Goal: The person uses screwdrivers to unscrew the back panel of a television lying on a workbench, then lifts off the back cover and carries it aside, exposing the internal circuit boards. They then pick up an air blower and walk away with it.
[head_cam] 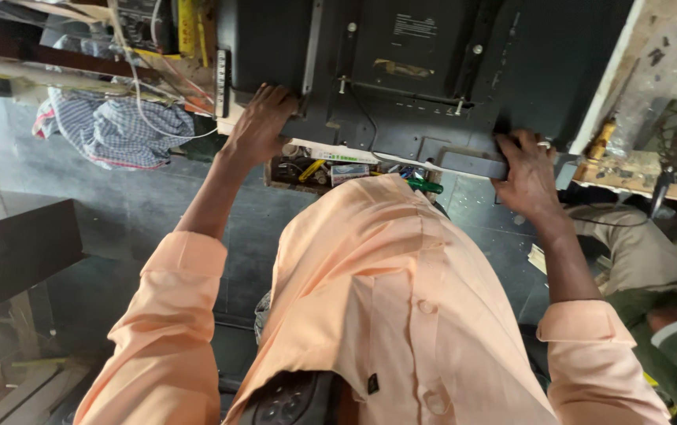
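We see the dark flat-panel screen (425, 71) lying back-side up across the top centre of the frame, on a surface (630, 169), its long axis left to right. Our left hand (258, 126) grips its near-left corner, fingers curled over the edge; our right hand (527, 169) clasps the near-right edge likewise.

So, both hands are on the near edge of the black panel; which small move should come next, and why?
Probably slide the panel further onto the bench: the left hand and right hand grip its near edge, which overhangs.
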